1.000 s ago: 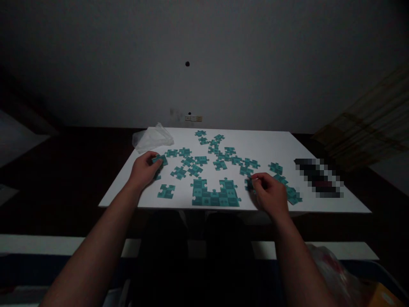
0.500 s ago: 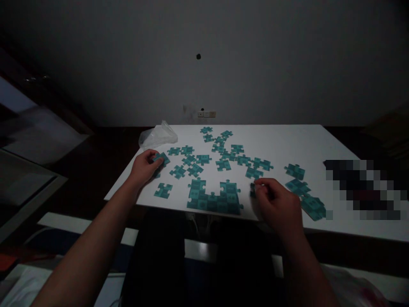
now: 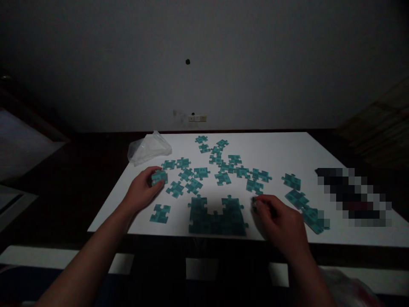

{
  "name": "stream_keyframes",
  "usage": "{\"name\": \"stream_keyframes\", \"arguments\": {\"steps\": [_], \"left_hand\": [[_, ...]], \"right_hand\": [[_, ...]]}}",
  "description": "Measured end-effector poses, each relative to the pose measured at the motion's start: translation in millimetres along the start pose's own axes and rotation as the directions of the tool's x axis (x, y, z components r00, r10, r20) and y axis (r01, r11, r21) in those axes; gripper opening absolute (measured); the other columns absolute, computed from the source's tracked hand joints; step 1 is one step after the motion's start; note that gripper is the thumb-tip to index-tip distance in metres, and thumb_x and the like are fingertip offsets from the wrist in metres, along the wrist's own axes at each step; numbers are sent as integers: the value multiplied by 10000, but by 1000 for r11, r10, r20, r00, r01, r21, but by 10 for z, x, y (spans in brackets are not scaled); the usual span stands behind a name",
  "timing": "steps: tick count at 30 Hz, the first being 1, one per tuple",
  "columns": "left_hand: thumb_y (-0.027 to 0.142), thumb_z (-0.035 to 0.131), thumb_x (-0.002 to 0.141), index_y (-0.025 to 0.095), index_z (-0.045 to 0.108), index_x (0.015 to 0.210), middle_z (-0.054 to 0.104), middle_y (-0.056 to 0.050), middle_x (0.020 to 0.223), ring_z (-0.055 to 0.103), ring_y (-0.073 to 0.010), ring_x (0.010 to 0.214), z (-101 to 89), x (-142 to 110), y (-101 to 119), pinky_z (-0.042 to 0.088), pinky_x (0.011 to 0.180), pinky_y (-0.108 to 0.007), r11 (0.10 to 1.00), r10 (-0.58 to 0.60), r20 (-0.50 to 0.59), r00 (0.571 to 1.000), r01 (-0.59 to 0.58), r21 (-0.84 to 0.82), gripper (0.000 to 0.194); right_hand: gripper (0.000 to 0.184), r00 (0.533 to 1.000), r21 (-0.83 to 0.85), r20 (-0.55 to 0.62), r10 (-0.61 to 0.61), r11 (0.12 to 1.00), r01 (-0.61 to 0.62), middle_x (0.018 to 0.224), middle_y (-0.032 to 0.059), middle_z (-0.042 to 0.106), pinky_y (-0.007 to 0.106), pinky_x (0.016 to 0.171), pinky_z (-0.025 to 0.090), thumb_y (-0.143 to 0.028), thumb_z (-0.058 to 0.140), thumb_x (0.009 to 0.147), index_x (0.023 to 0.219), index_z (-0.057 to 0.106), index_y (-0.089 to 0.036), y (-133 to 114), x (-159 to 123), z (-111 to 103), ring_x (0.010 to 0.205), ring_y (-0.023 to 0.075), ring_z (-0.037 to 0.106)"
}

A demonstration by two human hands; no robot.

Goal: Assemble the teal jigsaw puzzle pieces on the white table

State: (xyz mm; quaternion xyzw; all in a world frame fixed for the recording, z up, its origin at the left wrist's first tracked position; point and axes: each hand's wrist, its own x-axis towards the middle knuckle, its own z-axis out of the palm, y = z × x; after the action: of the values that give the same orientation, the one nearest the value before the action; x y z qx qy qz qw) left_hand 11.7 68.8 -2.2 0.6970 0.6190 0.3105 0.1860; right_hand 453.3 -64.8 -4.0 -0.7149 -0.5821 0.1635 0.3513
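My left hand (image 3: pixel 142 189) is at the left side of the table, fingers and thumb closed around a teal puzzle piece (image 3: pixel 159 176). My right hand (image 3: pixel 283 217) pinches another puzzle piece, mostly hidden by the fingers, with a dark corner showing at the fingertips. Between the hands, near the front edge, lies a joined puzzle section (image 3: pixel 217 224) with a notch in its far side. A single loose piece (image 3: pixel 160 214) rests left of that section. Several scattered pieces (image 3: pixel 201 172) spread out behind it, some touching or overlapping.
The white table (image 3: pixel 271 147) stands before a grey wall with a socket strip (image 3: pixel 197 118). A crumpled clear plastic bag (image 3: pixel 150 149) lies at the far left corner. More puzzle pieces (image 3: pixel 297 198) lie to the right, beside a dark pixelated object (image 3: pixel 351 194).
The head view has shifted, so the table sits lower in the picture. The left hand's piece now looks flatter. My right hand keeps its pinch beside the joined section.
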Motion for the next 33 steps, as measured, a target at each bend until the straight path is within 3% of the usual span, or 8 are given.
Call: {"name": "stream_keyframes", "arguments": {"steps": [3, 6, 8, 11, 14, 19, 25, 33], "left_hand": [[586, 696, 944, 229, 803, 1358, 841, -133, 1328, 743, -381, 1264, 19, -26, 1, 608, 1155, -544, 987, 95, 30, 995, -98, 126, 556], [558, 679, 981, 258, 797, 1375, 819, -131, 1330, 723, -383, 1266, 18, -77, 38, 611, 1142, -546, 955, 160, 94, 983, -178, 238, 509], [543, 698, 995, 279, 768, 1454, 785, -153, 1409, 706, -405, 1310, 1, -79, 113, 600, 1159, -575, 917, 194, 125, 973, -225, 331, 534], [509, 716, 1016, 237, 705, 1578, 700, -222, 1582, 637, -480, 1466, -25, 85, 322, 524, 1259, -686, 834, 264, 182, 947, -319, 450, 623], [472, 695, 1055, 182, 700, 1604, 689, -233, 1607, 638, -470, 1486, 17, 451, 559, 544, 1271, -670, 800, 303, 351, 886, -437, 412, 620], [459, 612, 1151, 168, 694, 1635, 625, -230, 1753, 594, -418, 1629, 272, 916, 585, 490, 1386, -621, 778, 422, 437, 794, -565, 275, 570], [508, 521, 1206, 183, 645, 1719, 563, -216, 1846, 543, -411, 1704, 469, 900, 221, 471, 1419, -633, 802, 421, 461, 781, -558, 213, 620], [579, 583, 1150, 269, 703, 1685, 603, -151, 1830, 576, -418, 1676, 460, 949, 192, 479, 1408, -648, 860, 384, 438, 813, -487, 149, 630]], "right_hand": [[294, 1000, -42, 0, -19, 999, 19, 813, 57, 836, 507, 694, 613, -522, 587, 1061, 1063, 843, -378, -64, 10, -33, 682, 352, 787], [323, 979, -118, 83, -186, 974, 195, 1074, 80, 910, 510, 866, 684, -480, 566, 1126, 1207, 861, -377, -323, 155, -107, 900, 350, 863], [386, 911, -146, 234, -339, 914, 378, 1281, 109, 909, 506, 1029, 678, -447, 535, 1169, 1350, 854, -327, -607, 368, -126, 1120, 349, 875], [407, 764, -170, 509, -397, 824, 541, 1342, 127, 887, 469, 1030, 650, -332, 515, 1181, 1420, 837, -259, -1054, 819, -8, 1194, 336, 847], [380, 711, -255, 579, -398, 740, 622, 1366, 142, 860, 420, 1059, 603, -198, 563, 1141, 1398, 842, -209, -1312, 1249, 287, 1270, 326, 792], [405, 715, -318, 545, -439, 680, 660, 1343, 135, 840, 410, 1069, 566, -104, 607, 1086, 1403, 837, -207, -1210, 1523, 727, 1284, 309, 742], [372, 712, -298, 525, -467, 683, 667, 1310, 105, 846, 401, 1020, 545, -140, 591, 1113, 1380, 836, -225, -991, 1516, 721, 1228, 291, 727], [408, 869, -446, 385, -309, 762, 469, 1343, 78, 844, 414, 1056, 551, -227, 516, 1140, 1380, 835, -313, -958, 1584, 504, 1296, 317, 709]]}}
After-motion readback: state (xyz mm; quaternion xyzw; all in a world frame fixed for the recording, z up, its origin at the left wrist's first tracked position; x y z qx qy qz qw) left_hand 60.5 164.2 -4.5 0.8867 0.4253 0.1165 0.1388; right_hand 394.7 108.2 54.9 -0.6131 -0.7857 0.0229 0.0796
